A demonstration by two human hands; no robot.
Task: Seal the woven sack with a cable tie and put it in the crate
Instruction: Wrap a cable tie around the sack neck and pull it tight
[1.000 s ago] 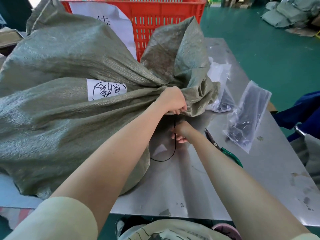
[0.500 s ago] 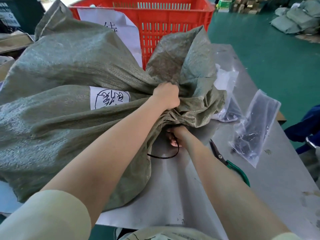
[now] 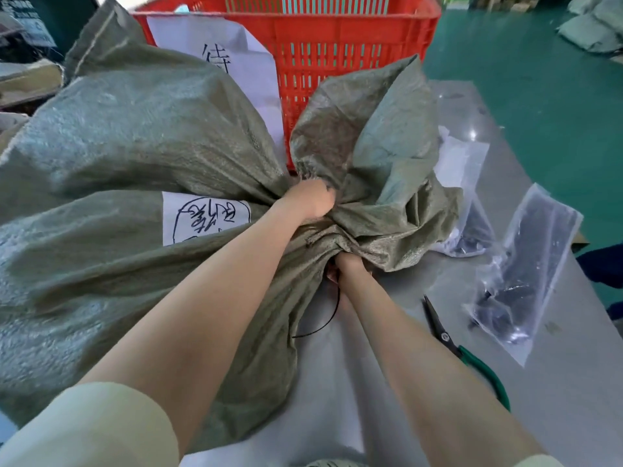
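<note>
Right hand (image 3: 347, 264) now sits tucked further under the sack (image 3: 135, 156) neck, fingers pinching the cable tie (image 3: 328, 320); left hand (image 3: 312, 202) fists the neck, so it's not cinched yet.

White paper label (image 3: 199, 219) stuck on side of grey-green woven plastic sack (image 3: 128, 170): black hand-drawn marker characters inside a rough circle, seen at an angle, lower right part hidden behind forearm; looks like Chinese script but can't read which characters. Large white paper sheet (image 3: 232, 62) hanging on front wall of red slatted plastic crate (image 3: 354, 48): one big black handwritten character showing just above sack edge, approx. 待, bottom strokes cut off by sack. Dark bin w/ pale printed sticker (image 3: 32, 25) at top left: lines of small print, too blurred to read. No other legible text, brands or nos.
</note>
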